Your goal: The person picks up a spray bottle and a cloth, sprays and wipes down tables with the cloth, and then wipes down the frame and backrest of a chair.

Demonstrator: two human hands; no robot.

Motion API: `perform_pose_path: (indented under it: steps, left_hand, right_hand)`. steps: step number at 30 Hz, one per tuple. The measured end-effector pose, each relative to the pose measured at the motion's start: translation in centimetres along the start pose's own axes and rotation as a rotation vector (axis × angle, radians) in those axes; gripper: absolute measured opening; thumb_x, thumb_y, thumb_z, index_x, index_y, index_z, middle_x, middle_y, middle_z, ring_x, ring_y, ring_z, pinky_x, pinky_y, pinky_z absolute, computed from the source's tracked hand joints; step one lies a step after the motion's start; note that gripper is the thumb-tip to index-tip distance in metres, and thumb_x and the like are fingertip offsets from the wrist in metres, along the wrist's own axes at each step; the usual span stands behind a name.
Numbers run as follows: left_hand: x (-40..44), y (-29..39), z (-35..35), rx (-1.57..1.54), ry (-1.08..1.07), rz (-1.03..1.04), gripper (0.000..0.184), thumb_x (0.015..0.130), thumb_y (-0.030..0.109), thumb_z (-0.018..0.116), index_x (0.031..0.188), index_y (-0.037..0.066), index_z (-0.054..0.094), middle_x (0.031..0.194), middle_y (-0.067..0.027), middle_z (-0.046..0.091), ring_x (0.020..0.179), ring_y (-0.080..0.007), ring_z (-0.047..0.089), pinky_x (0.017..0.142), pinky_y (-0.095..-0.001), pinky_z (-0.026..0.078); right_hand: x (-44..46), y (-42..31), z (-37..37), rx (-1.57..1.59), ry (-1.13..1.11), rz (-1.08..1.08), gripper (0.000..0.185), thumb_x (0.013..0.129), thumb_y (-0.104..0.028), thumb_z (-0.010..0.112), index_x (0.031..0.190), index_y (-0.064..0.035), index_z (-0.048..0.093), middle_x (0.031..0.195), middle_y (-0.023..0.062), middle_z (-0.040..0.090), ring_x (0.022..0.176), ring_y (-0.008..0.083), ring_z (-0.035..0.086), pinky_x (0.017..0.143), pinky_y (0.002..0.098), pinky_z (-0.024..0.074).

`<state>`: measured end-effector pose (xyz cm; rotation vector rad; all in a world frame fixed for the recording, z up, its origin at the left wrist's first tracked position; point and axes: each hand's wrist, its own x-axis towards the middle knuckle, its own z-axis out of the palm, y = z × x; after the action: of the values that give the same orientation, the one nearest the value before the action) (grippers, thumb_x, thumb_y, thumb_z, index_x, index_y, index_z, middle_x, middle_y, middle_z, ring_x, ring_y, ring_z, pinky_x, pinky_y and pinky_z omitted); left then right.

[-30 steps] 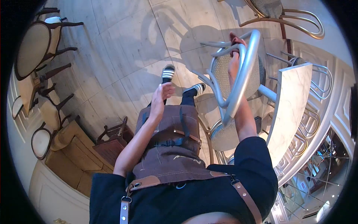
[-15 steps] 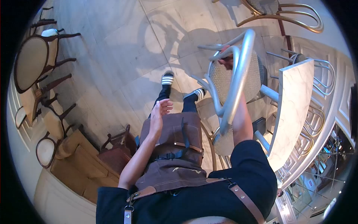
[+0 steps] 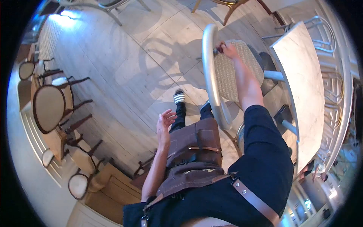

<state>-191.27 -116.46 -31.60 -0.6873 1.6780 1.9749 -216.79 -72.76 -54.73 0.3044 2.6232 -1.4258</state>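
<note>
My right hand [image 3: 228, 50] is closed on something small and dark that I cannot make out, over the patterned seat of a silver-framed chair [image 3: 242, 56]. The chair's thick curved silver back [image 3: 210, 72] stands just to the left of that hand. My left hand [image 3: 165, 120] is raised in front of the brown apron [image 3: 196, 142], its fingers apart and nothing in it. It does not touch the chair.
A marble-topped table [image 3: 302, 87] stands to the right, with metal-framed chairs beyond it. Wooden chairs with oval backs [image 3: 49, 108] and a tan sofa [image 3: 113, 193] are at the left. More chairs show at the top. Part of a person [image 3: 319, 170] shows at the lower right.
The view has turned, and the chair back appears more edge-on and further left. My right hand now shows over the seat, right of the back frame. My left hand stays raised and open.
</note>
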Motion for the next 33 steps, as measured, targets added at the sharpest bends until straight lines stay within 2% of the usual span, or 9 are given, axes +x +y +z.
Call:
perform_pose_path:
  steps: [5,9,11,13,14,17,20,26,33]
  left_hand:
    - [1.6,4.3,2.6,0.071,-0.107,0.108,0.059,0.108,0.049,0.036,0.141,0.002,0.05,0.128,-0.0157,0.063,0.116,-0.0248,0.061,0.099,-0.0396,0.046]
    - [5.9,10.3,8.8,0.018,-0.301,0.216,0.065,0.103,0.044,0.055,0.154,0.01,0.034,0.145,-0.0167,0.049,0.12,-0.0276,0.059,0.1,-0.0424,0.046]
    - [9.0,12.8,12.2,-0.056,-0.394,0.164,0.075,0.099,0.04,0.062,0.158,0.013,0.024,0.145,-0.0163,0.046,0.118,-0.0294,0.06,0.094,-0.0444,0.051]
    - [11.6,14.5,15.1,-0.091,-0.482,0.044,0.074,0.096,0.031,0.066,0.155,0.014,0.025,0.143,-0.0166,0.046,0.111,-0.031,0.064,0.079,-0.0407,0.056]
    - [11.5,14.6,16.4,-0.066,-0.527,0.04,0.074,0.096,0.031,0.066,0.155,0.014,0.025,0.143,-0.0166,0.046,0.111,-0.031,0.064,0.079,-0.0407,0.056]
    - [12.7,13.8,18.7,-0.011,-0.296,0.029,0.053,0.093,0.02,0.065,0.138,0.005,0.042,0.127,-0.0152,0.054,0.087,-0.0256,0.065,0.062,-0.035,0.053]
    - [15.7,12.6,18.1,-0.15,-0.405,-0.155,0.029,0.088,0.011,0.061,0.112,0.001,0.051,0.104,-0.0105,0.056,0.069,-0.0196,0.057,0.055,-0.0323,0.048]
    - [9.3,6.6,20.0,-0.251,-0.39,-0.17,0.013,0.085,0.008,0.057,0.094,0.005,0.048,0.079,-0.0057,0.046,0.063,-0.017,0.049,0.058,-0.0349,0.048]
    - [-3.0,-1.4,23.4,-0.279,-0.281,-0.111,0.018,0.091,0.005,0.056,0.108,0.006,0.048,0.089,-0.0078,0.049,0.075,-0.02,0.053,0.082,-0.0521,0.059]
  right_hand:
    - [-20.8,-1.7,-2.2,0.569,0.532,0.25,0.03,0.098,-0.025,0.046,0.098,-0.0017,0.065,0.09,0.0078,0.066,0.086,0.0185,0.062,0.08,0.0361,0.0485]
    - [-37.5,-9.1,-2.5,0.485,0.701,0.538,0.033,0.1,-0.03,0.044,0.094,-0.0032,0.062,0.085,0.0033,0.06,0.083,0.0135,0.057,0.076,0.0335,0.0468]
    - [-42.1,-13.7,-1.3,1.076,0.692,0.685,0.035,0.101,-0.033,0.043,0.094,-0.0047,0.063,0.086,0.0043,0.062,0.079,0.0156,0.06,0.072,0.0326,0.05]
    - [-42.7,-15.2,2.7,0.962,0.864,0.702,0.045,0.102,-0.047,0.044,0.095,-0.0071,0.062,0.079,0.008,0.063,0.06,0.0192,0.059,0.052,0.0322,0.0482]
    - [-43.4,-16.1,3.0,1.232,0.541,0.689,0.048,0.102,-0.051,0.045,0.103,-0.007,0.064,0.085,0.0089,0.066,0.069,0.0188,0.064,0.06,0.0315,0.0519]
    - [-41.3,-21.0,3.7,1.581,0.49,0.626,0.056,0.1,-0.055,0.052,0.114,-0.0022,0.063,0.092,0.0105,0.068,0.08,0.0215,0.066,0.069,0.0359,0.0557]
    - [-39.8,-18.7,6.0,1.937,0.564,0.495,0.04,0.093,-0.035,0.071,0.112,-0.002,0.06,0.091,0.0114,0.066,0.083,0.0237,0.066,0.07,0.0416,0.0575]
    - [-43.2,-13.7,2.4,1.68,1.023,0.601,0.029,0.085,-0.013,0.071,0.108,-0.0027,0.057,0.094,0.0144,0.062,0.081,0.026,0.065,0.065,0.0447,0.0586]
    - [-52.1,-9.9,-7.0,1.441,0.981,0.666,0.03,0.091,-0.015,0.063,0.108,0.0081,0.056,0.099,0.0201,0.062,0.083,0.0294,0.068,0.068,0.044,0.0583]
